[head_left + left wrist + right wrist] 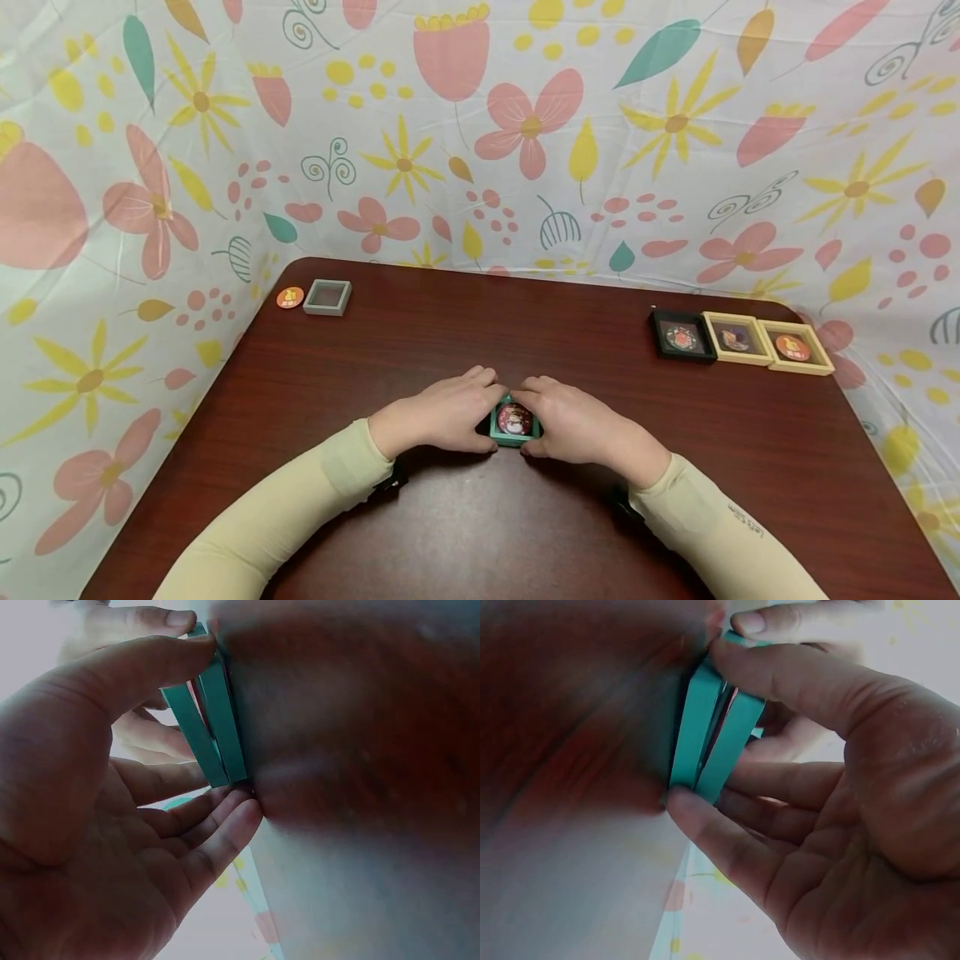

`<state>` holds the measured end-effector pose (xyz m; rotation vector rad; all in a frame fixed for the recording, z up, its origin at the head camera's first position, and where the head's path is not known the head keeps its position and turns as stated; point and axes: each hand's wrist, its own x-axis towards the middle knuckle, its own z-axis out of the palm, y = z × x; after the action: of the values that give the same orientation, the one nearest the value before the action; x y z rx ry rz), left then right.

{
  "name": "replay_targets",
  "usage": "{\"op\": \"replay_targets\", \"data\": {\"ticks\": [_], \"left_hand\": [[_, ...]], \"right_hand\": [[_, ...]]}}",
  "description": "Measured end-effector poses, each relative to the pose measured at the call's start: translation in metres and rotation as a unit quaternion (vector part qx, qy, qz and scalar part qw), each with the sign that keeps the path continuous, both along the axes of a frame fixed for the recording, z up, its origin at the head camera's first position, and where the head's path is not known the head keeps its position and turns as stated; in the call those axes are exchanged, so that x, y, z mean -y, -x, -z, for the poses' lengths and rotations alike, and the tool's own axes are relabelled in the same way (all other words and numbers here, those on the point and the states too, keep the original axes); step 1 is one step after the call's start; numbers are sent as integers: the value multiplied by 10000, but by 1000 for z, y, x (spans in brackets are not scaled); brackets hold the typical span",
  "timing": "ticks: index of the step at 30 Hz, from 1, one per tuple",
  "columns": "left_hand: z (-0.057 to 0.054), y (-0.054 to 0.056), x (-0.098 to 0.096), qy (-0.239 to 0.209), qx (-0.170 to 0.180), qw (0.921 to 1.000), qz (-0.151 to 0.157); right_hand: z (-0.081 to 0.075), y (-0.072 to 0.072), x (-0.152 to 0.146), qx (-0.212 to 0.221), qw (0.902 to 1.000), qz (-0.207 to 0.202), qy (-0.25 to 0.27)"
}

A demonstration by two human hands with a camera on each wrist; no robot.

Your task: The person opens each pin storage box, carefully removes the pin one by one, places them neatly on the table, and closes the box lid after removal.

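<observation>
Near the middle of the bench (pixel 480 537), a teal frame (pixel 506 442) of two layers sits with a round badge (pixel 515 419) inside. The left grip (pixel 452 414) holds its left side, thumb at the near edge, fingers at the far; the right grip (pixel 579 422) holds the right side likewise. At the far left, an orange badge (pixel 290 297) lies beside a grey frame (pixel 326 311); at the far right, a black frame (pixel 684 358) adjoins two yellow frames (pixel 738 359).
</observation>
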<state>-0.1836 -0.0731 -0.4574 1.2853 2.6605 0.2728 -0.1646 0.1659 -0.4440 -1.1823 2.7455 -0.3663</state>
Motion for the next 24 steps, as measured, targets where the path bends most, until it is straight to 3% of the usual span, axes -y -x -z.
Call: {"op": "replay_targets", "data": {"ticks": [13, 19, 24], "left_hand": [[2, -1, -1, -39, -42, 9999, -86], [1, -1, -2, -26, 24, 9999, -136], [0, -1, -2, -59, 162, 9996, -241]], "right_hand": [[-2, 14, -13, 482, 9972, -216, 526], [-6, 19, -19, 966, 9932, 101, 645], [-6, 26, -26, 1336, 9855, 170, 1032]]}}
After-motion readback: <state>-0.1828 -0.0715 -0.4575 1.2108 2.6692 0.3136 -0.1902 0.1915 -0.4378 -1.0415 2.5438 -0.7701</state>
